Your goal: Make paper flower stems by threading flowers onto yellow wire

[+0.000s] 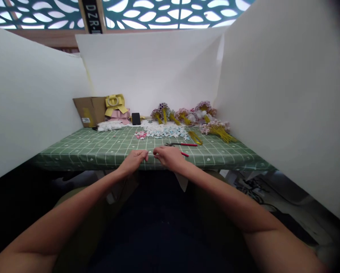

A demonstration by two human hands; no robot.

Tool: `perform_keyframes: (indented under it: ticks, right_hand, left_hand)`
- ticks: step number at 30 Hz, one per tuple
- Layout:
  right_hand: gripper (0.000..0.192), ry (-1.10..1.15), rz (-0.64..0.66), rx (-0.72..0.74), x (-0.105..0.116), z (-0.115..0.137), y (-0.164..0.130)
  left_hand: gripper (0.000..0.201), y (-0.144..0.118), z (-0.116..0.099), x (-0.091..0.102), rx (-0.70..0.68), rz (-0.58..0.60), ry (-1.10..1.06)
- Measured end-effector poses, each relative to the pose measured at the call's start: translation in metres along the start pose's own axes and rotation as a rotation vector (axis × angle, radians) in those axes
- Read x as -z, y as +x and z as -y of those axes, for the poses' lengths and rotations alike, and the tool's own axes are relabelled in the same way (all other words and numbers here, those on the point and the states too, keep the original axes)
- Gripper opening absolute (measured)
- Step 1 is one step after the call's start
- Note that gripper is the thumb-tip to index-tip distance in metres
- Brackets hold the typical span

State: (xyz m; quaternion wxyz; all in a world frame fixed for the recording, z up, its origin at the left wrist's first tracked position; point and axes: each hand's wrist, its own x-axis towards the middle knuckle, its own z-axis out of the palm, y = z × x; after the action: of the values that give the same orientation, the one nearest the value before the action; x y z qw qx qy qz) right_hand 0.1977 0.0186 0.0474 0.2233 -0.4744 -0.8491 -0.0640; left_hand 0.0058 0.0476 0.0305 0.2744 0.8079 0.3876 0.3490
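Observation:
Both hands meet over the front edge of the table, with a small gap between their fingertips. My left hand (133, 160) is closed, thumb against curled fingers; whatever it pinches is too small to name. My right hand (170, 156) is closed too, its fingertips pressed together, and what they hold cannot be made out. Just behind my right hand lie red-handled pliers (185, 144), partly covered by it. Farther back is a spread of small white and pale blue flower-like pieces (167, 131), with a few pink pieces (140, 135) at its left.
Bunches of beaded stems (164, 110) stand along the back, with more stems (219, 131) at the right. A loop of yellow wire (195, 138) lies nearby. A cardboard box (93, 110), yellow bow (114, 104) and black phone (136, 118) are back left. White panels (150, 68) enclose the table.

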Motion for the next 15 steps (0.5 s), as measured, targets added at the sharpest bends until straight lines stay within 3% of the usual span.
perform_keyframes:
  ticks: [2, 4, 6, 9, 12, 14, 15]
  right_hand:
    - [0.021, -0.204, -0.019, 0.078, -0.008, 0.002, -0.001]
    - [0.024, -0.274, -0.021, 0.119, -0.010, 0.003, -0.001]
    - [0.025, -0.194, -0.029, 0.104, -0.006, 0.003, -0.001]
    - [0.022, 0.257, 0.005, 0.086, 0.010, 0.000, -0.002]
    - [0.031, 0.739, 0.232, 0.111, 0.030, -0.003, -0.003]
    - [0.033, 0.792, 0.331, 0.110, 0.034, -0.005, -0.003]
    - [0.031, 0.720, 0.305, 0.083, 0.032, -0.006, -0.002]
  left_hand:
    - [0.045, 0.003, 0.007, -0.004, 0.137, 0.038, -0.208]
    - [0.044, 0.003, 0.009, -0.004, 0.196, 0.064, -0.334]
    - [0.043, 0.000, 0.004, 0.000, 0.092, 0.036, -0.241]
    - [0.042, -0.007, -0.012, 0.009, -0.200, -0.102, 0.047]
    - [0.036, -0.014, -0.029, 0.019, -0.451, -0.184, 0.282]
    - [0.035, -0.015, -0.032, 0.020, -0.499, -0.186, 0.354]
    - [0.037, -0.013, -0.030, 0.018, -0.464, -0.168, 0.340]
